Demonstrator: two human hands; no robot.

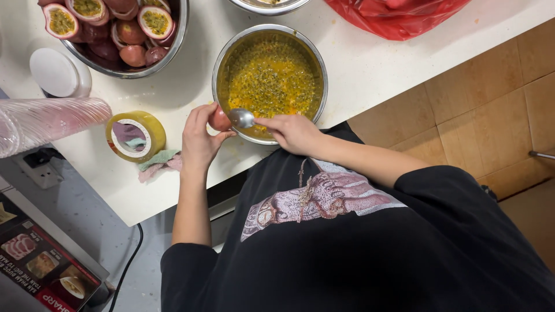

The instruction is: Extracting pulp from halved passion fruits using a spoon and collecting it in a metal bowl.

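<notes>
My left hand [199, 138] holds a halved passion fruit [219, 120] at the near rim of a steel bowl [222, 55] filled with yellow pulp and dark seeds [270, 78]. My right hand [295, 133] grips a metal spoon [242, 118], its bowl right against the fruit half. Both hands hover over the white counter [358, 63], just in front of my black shirt.
A larger steel bowl [173, 49] of cut passion fruit halves stands at the back left. A roll of yellow tape [136, 136], a crumpled cloth [157, 162], a white lid [55, 72] and stacked clear cups [46, 118] lie left. A red plastic bag [399, 17] sits at the back right.
</notes>
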